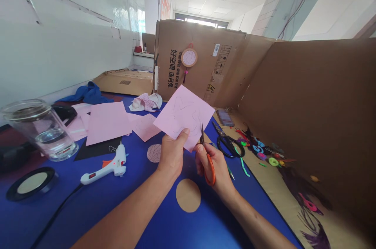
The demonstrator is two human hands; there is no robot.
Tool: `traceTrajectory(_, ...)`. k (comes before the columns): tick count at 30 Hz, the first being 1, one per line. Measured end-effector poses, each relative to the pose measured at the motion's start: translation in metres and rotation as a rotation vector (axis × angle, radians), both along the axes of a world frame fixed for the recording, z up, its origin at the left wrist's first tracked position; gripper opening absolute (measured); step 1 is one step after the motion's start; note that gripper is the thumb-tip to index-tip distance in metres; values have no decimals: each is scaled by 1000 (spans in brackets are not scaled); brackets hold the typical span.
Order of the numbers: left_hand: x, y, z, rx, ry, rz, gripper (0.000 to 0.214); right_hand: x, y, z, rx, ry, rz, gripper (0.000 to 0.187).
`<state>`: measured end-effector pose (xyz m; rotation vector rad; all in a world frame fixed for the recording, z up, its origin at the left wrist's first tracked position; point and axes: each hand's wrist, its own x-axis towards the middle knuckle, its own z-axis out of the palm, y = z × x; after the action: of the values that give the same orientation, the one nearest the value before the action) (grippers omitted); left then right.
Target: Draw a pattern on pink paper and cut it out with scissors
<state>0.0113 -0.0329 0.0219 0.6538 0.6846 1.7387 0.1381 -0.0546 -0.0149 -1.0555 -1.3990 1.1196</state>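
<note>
A square pink paper sheet (pixel 183 118), marked with thin, dark, curving lines, is held up above the blue-covered desk (pixel 88 212), around the middle and toward its right edge. The left hand (pixel 173 155) grips the sheet's lower edge, with the thumb on top. The right hand (pixel 207 166) is closed narrowly around the small orange-handled scissors (pixel 212 174), their slim dark blades standing just at the sheet's lower right edge. For clean work along such curves, a grip close to the blades would keep the paper from flexing, and turning the sheet would spare the wrist. The view cannot settle whether the blades are open or already in the paper, and the left fingers are hidden behind the sheet. Nearby, black-handled scissors (pixel 227 143) lie beyond the right hand, among colourful scraps (pixel 264 151) on a tan strip along the desk's right edge. A flat tan paper circle (pixel 188 195) lies between the forearms, with a white hot-glue gun (pixel 105 168) and a clear glass jar (pixel 39 129) to the left. A pixelated patch (pixel 225 118) near the right edge cannot be made out.
</note>
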Motion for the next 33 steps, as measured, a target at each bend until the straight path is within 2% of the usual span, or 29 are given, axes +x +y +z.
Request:
traceTrajectory(16,1,0,-1,15,12,1,48,-2,-1,3,11,-5,-12,62)
traceTrajectory(33,0,0,3,-10,10,4,59,-2,-2,9,16,-15,-27,63)
